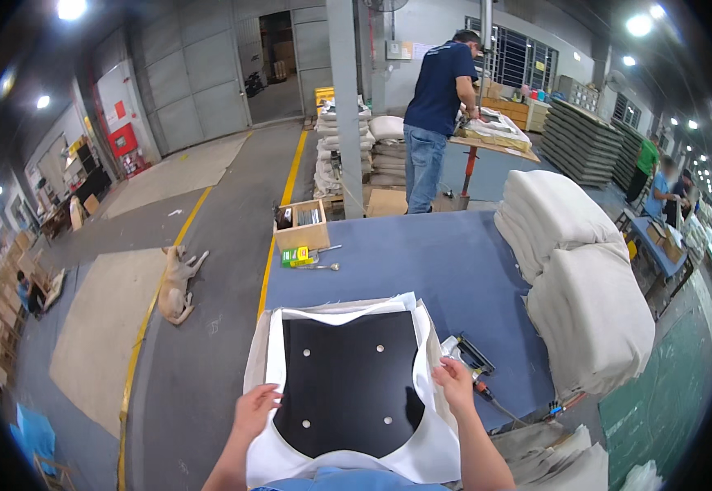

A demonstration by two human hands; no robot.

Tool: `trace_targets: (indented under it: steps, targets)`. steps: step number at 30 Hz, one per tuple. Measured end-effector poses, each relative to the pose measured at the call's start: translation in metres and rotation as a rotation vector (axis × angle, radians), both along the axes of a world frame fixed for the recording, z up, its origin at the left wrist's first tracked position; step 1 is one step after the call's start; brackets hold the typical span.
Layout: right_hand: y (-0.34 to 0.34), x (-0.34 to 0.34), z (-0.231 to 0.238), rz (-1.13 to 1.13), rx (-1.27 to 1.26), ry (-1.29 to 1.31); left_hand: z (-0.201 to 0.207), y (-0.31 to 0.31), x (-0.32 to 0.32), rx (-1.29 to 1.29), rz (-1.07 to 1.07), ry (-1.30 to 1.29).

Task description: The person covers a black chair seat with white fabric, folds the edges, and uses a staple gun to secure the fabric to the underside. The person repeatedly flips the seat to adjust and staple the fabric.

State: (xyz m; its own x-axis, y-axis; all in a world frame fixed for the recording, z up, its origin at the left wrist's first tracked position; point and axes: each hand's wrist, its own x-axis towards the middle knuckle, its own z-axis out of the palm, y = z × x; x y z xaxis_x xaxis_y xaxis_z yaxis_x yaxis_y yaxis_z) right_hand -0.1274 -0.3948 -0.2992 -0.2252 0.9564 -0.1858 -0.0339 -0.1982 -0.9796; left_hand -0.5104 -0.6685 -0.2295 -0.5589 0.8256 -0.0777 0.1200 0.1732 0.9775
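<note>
In front of me lies a black square panel [349,380] with several round holes, face up. White cloth [430,446] frames it on all sides, with beige fabric [259,356] showing beneath at the outer edge. My left hand [255,407] is closed on the cloth's left edge, fingers pointing inward. On the opposite side, my right hand [454,382] pinches the right edge of the cloth. A staple gun [472,356] with a hose lies on the blue table just beyond my right hand.
On the blue tabletop [405,254], stacked beige cushions [589,303] line the right side. A wooden box [303,227], a green-yellow packet [295,257] and metal tools sit far left. A dog [179,286] lies on the floor. A person [442,114] works at another table beyond.
</note>
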Motion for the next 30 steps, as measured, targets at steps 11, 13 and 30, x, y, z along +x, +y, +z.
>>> trace_targets:
  steps: [11,13,30]
  targets:
    - [0.113,-0.088,-0.04,-0.207,0.011,-0.558,0.032,0.221,0.045,0.02,-0.653,0.363]
    - [0.132,-0.089,-0.039,-0.204,0.041,-0.601,0.031,0.261,0.055,0.029,-0.703,0.451]
    - [0.166,-0.131,-0.062,-0.33,0.24,-0.504,-0.073,0.491,0.101,-0.417,-0.916,1.013]
